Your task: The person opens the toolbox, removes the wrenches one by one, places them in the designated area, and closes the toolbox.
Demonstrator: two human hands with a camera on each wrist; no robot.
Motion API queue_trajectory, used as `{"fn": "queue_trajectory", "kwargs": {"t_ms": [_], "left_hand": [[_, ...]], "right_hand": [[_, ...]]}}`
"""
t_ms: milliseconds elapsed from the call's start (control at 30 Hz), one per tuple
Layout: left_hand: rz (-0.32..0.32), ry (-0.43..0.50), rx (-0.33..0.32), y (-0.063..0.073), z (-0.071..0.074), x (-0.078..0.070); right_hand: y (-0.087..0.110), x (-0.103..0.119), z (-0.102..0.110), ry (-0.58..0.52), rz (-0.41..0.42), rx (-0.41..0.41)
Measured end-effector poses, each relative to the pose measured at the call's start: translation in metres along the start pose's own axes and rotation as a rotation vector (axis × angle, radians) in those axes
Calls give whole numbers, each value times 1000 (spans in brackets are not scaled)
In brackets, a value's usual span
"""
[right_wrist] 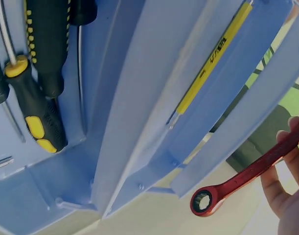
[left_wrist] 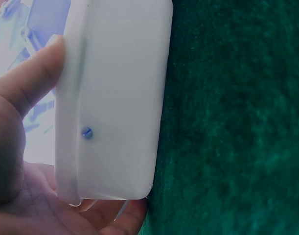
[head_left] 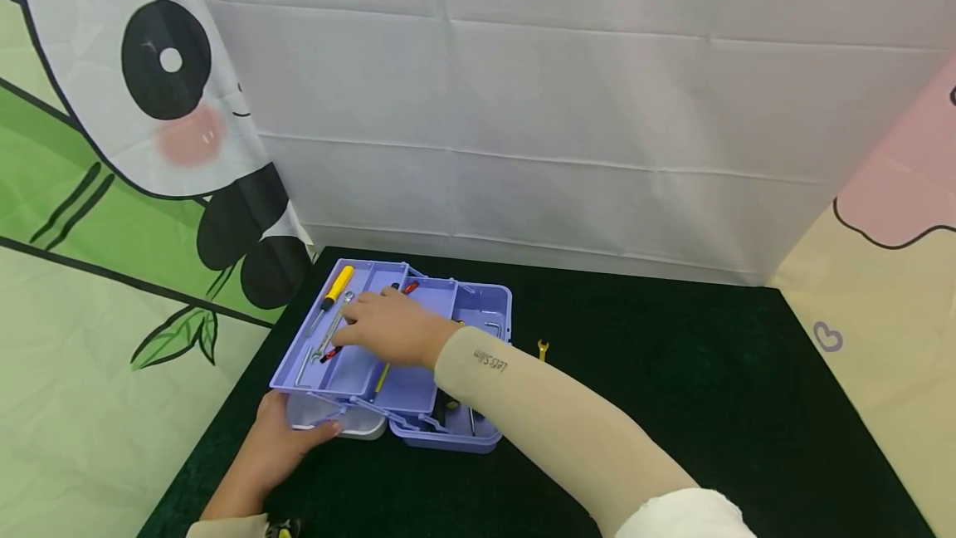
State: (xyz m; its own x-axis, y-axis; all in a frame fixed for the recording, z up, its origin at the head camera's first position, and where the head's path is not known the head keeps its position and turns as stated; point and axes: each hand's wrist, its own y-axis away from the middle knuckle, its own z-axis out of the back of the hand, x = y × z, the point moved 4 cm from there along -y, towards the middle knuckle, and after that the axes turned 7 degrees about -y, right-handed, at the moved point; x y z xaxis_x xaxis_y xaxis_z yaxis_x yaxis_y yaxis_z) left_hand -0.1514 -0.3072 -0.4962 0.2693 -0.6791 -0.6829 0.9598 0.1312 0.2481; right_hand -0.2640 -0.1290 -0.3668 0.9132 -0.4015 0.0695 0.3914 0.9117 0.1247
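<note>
right fingers (right_wrist: 272, 191) gripping red wrench (right_wrist: 249, 171) | lilac toolbox (head_left: 448, 442) sitting below | left fingers (left_wrist: 127, 218) gripping white lid (left_wrist: 125, 98) | yellow wrench (head_left: 543, 349) lying on desk (head_left: 672, 372), right of both

Behind the dark green table (head_left: 709, 405) hangs a pale backdrop (head_left: 560, 106) with a panda print (head_left: 166, 65).

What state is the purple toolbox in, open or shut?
Open. The toolbox has its trays spread out sideways, and the yellow screwdriver lies in plain view.
</note>
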Motion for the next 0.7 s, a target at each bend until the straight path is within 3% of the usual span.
{"fn": "queue_trajectory", "kwargs": {"t_ms": [167,433,700], "left_hand": [[-7,3,-5,1,0,0],[-40,9,-30,1,0,-1],[-78,25,-46,1,-2,-3]], "right_hand": [[13,-9,6,-54,-34,-49],[32,-29,8,-31,-88,-128],[65,-47,9,-125,-178,-190]]}}
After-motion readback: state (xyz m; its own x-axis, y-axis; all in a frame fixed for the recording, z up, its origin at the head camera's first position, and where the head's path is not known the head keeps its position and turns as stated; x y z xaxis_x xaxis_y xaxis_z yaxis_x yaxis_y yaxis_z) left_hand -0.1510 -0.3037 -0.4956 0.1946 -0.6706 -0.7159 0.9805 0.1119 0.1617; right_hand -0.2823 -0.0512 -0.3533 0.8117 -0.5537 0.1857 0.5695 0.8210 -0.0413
